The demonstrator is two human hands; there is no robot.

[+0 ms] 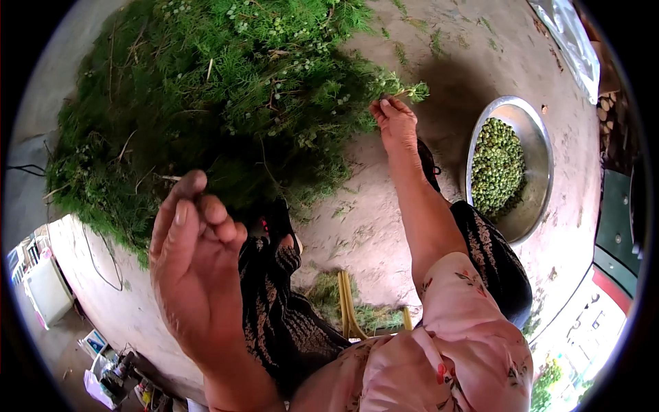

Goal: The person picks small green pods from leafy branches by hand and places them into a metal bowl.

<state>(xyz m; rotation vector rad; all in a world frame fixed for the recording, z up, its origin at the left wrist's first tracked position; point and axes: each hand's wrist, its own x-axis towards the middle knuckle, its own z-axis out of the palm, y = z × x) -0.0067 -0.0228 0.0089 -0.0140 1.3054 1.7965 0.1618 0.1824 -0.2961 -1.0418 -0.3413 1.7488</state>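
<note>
My right hand (399, 121) pinches a green conifer sprig (404, 88), probably arborvitae, at the right edge of a large heap of cut branches (216, 103). Pale green seed cones (304, 64) dot the foliage. Close to the camera on the left, my left hand (198, 257) is raised with its fingers loosely curled and the palm partly visible. I see nothing in it. To the right of my right forearm, a wide metal basin (538, 206) holds many picked green cones (497, 167).
Between my knees is part of a seat frame with yellowish bars (350, 304). Fallen sprigs (437, 41) lie on the bare floor (370, 221). A clear plastic sheet (571, 46) is at the upper right. Bags and assorted items (110, 378) crowd the lower left.
</note>
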